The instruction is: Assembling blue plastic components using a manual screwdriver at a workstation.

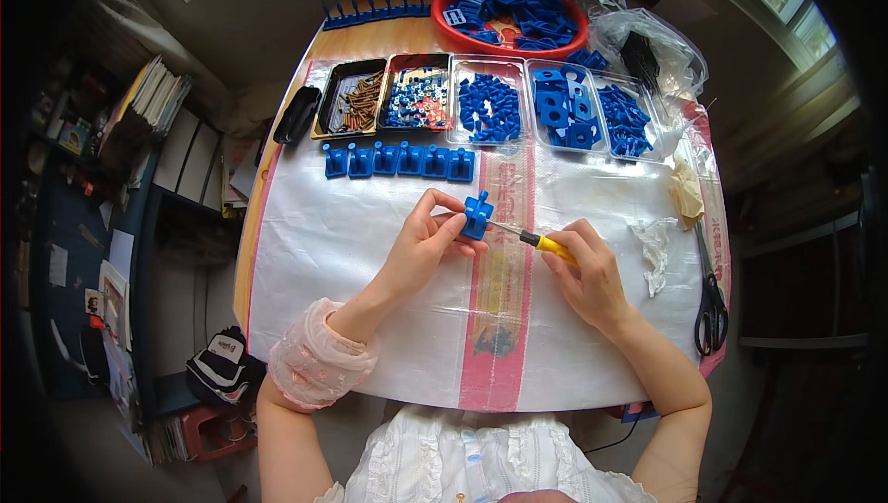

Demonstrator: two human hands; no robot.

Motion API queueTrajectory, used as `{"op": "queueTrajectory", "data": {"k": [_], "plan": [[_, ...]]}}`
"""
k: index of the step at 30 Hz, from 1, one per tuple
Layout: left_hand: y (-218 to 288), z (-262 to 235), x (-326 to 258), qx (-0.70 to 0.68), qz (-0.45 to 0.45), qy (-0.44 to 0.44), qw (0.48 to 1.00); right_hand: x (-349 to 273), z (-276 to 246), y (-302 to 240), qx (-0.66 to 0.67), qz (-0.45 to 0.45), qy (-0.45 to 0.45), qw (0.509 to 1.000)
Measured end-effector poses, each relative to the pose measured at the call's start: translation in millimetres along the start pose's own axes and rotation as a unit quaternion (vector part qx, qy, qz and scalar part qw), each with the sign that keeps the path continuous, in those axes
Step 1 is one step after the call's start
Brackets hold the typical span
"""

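Observation:
Above the middle of the table, my left hand [433, 237] pinches a small blue plastic part [477, 216] between thumb and fingers. My right hand [586, 274] is closed round the yellow and black handle of a screwdriver [546, 244]. Its thin metal shaft points left, and the tip meets the right side of the blue part; whether it sits in a screw is too small to tell. Beyond my hands stands a row of several similar blue parts [410, 161], each with a knob on top.
Trays of screws [361, 101], small nuts [416, 101] and blue pieces [488, 107] line the far side. Behind them are a red basin [444, 36] of blue parts and a blue rack [379, 15] with upright rods. Black scissors [710, 318] and crumpled tissue [655, 253] lie at right.

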State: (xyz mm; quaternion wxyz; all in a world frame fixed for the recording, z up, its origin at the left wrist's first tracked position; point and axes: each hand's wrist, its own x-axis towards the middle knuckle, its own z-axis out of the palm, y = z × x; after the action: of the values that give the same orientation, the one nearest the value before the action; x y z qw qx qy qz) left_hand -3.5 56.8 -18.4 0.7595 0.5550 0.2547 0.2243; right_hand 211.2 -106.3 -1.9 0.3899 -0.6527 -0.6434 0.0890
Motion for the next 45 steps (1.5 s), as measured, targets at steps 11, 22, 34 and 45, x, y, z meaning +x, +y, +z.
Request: {"op": "queueTrajectory", "data": {"k": [11, 22, 34, 45], "plan": [[5.2, 3.9, -2.0, 0.015, -0.010, -0.006, 1.000, -0.7, 2.1, 3.3, -0.039, -0.024, 0.024, 0.999], [1.1, 0.6, -1.3, 0.001, -0.002, -0.005, 1.000, 0.7, 0.8, -1.4, -0.016, -0.017, 0.013, 1.000], [4.8, 3.4, -2.5, 0.015, -0.007, -0.012, 1.000, 0.5, 2.3, 1.8, -0.043, -0.032, 0.040, 0.998], [0.0, -0.3, 0.4, -0.002, -0.001, -0.001, 1.000, 1.1, -0.2, -3.3, 0.001, -0.021, 0.010, 1.000]]}}
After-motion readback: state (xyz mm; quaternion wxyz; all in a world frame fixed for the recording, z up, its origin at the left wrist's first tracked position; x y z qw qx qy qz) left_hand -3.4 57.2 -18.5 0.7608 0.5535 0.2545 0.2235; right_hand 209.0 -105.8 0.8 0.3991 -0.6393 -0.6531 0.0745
